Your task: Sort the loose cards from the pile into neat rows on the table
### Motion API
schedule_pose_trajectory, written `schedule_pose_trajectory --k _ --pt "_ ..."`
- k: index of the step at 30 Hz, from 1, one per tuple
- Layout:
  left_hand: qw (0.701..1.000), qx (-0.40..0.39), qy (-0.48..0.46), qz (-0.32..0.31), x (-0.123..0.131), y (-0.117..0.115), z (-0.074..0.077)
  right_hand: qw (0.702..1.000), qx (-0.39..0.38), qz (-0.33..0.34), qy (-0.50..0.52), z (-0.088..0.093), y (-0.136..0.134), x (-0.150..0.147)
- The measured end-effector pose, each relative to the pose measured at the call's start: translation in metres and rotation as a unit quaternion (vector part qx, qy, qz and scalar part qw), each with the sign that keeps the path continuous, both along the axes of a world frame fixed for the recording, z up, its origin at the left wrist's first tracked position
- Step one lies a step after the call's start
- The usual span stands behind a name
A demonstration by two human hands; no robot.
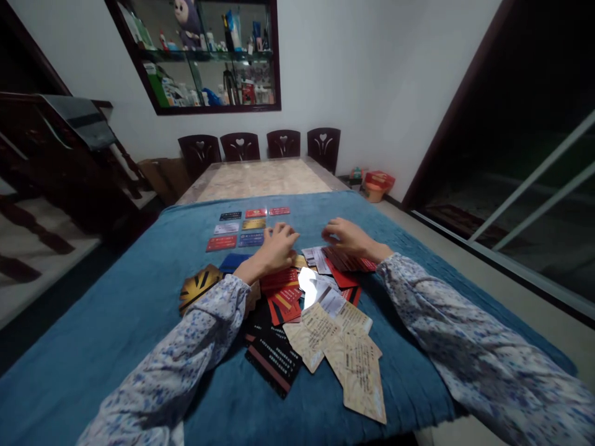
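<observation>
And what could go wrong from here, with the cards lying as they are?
The left hand is close to the blue card in the laid-out rows, so its fingers might nudge that card askew. In the loose pile, cards overlap, so picking up one could drag others along. The lowest beige card lies near the near edge of the blue cloth; a passing sleeve might brush it off.

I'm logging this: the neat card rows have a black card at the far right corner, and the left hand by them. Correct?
No: the head view shows the black card at the far left corner of the card rows; the left hand is by them.
</observation>
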State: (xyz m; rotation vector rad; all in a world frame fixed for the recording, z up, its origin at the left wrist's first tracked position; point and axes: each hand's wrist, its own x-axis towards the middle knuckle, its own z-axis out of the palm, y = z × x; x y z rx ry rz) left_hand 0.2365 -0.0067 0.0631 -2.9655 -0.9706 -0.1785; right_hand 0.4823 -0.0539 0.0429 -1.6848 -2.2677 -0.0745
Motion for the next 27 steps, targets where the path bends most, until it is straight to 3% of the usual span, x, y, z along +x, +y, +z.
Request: schedule_pose_trajectory --k 13,20,27 --pt "0.993 -0.021 -0.021 -0.113 0.067 -0.027 -0.015 0.997 -0.009 -0.076 -0.021 -0.021 -0.051 0.063" --pt "0.987 -0.036 -0.004 -0.159 0.094 -0.032 -0.030 0.992 -0.049 -0.105 -0.057 -0.022 -0.060 0.063" --pt "0.986 -0.023 0.006 -0.167 0.090 -0.032 -0.038 0.992 -0.069 -0.103 -0.035 -0.021 -0.062 0.048"
